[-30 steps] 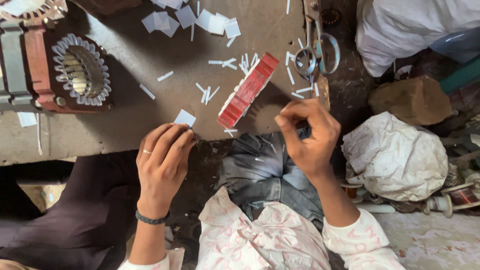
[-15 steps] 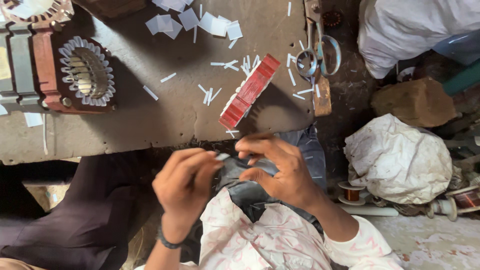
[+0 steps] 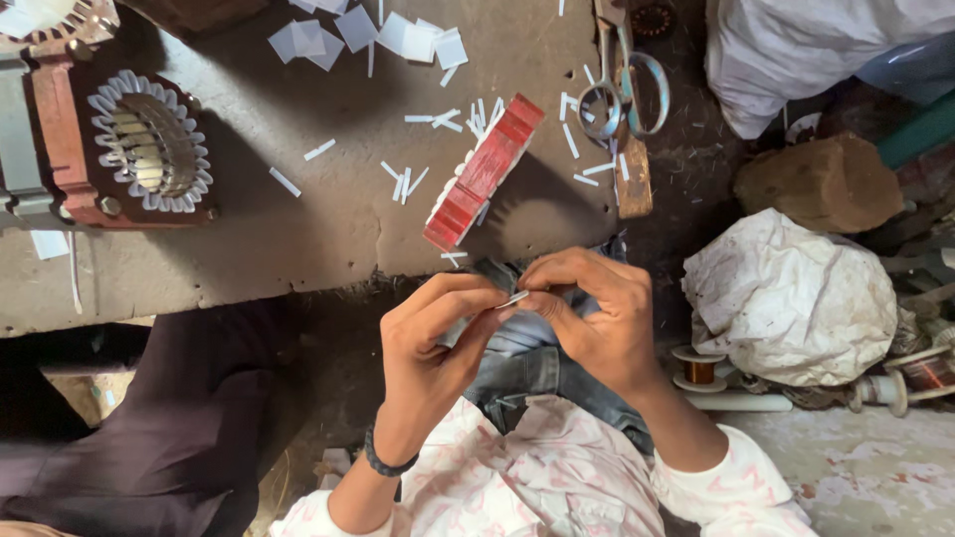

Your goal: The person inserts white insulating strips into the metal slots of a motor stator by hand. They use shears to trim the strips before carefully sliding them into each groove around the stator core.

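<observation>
Both hands have come together over the lap since the earlier frames, when the left one rested open near the worktop edge and the right one was up at the edge by itself. Largest in view is the grey worktop (image 3: 298, 239), carrying a red motor stator (image 3: 119, 149) with white paper liners ringing its bore at the far left, a red toothed block (image 3: 484, 171) lying slantwise near the middle, and scissors (image 3: 622, 85) further off to the right. White paper squares and slivers are scattered across it. Right of the worktop sit a crumpled white sack (image 3: 791, 298) and copper wire spools (image 3: 696, 368). The left hand (image 3: 428, 333) and right hand (image 3: 592, 308) meet fingertip to fingertip, pinched on a small white paper strip (image 3: 513, 297). It lies between them, its long axis running roughly from one hand to the other and tilted slightly up to the right; neither hand is clearly nearer, both gripping an end.
</observation>
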